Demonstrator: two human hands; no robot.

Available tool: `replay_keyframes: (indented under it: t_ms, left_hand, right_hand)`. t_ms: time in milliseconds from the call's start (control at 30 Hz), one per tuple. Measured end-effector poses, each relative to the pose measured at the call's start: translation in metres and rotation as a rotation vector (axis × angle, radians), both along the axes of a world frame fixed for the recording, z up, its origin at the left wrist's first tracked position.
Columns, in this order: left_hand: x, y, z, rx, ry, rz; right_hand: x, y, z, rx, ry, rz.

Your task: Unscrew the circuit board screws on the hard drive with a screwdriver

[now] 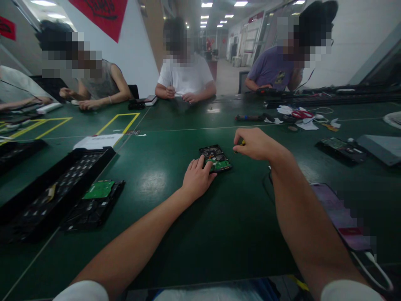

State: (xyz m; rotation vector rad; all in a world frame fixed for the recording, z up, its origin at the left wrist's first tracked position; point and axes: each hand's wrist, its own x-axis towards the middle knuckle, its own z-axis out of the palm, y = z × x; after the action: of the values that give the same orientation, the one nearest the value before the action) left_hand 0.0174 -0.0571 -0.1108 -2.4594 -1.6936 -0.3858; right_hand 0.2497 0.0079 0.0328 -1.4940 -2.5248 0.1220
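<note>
A hard drive point(221, 156) with a green circuit board lies on the green table in front of me. My left hand point(198, 177) rests over its left and near side, fingers stretched out onto the board and thumb at the near edge. To the right of the drive and above the tabletop, my right hand point(258, 144) is closed around what looks like a screwdriver point(242, 143). Only a bit of yellow and dark handle shows; the fist hides most of it. The right hand is apart from the drive.
More hard drives point(99, 190) lie at left beside a long black tray point(105, 155). On the right are another drive point(340, 149), a grey box point(382, 146) and a phone point(333, 205) with a cable. Several people sit across the table, near paper scraps point(307, 124) and a dark tool point(249, 118).
</note>
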Motion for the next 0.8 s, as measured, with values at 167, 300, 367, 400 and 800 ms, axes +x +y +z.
replay_keyframes:
  t_ms: [167, 300, 367, 400, 800]
  left_hand:
    - [0.002, -0.001, 0.001, -0.011, 0.016, 0.003]
    - [0.002, -0.002, 0.004, -0.011, 0.029, 0.010]
    - [0.003, -0.003, 0.005, -0.003, 0.040, 0.012]
    - [0.004, -0.004, 0.005, -0.003, 0.046, 0.016]
    - [0.007, -0.009, 0.002, -0.012, -0.027, 0.086]
  right_hand:
    - [0.000, -0.001, 0.001, 0.002, -0.006, 0.009]
    - [0.000, 0.000, -0.001, 0.001, -0.010, 0.005]
    - [0.001, 0.001, -0.002, 0.014, -0.016, 0.012]
    - [0.001, 0.002, -0.003, 0.025, -0.018, 0.019]
    - [-0.009, 0.003, -0.005, 0.071, 0.013, 0.049]
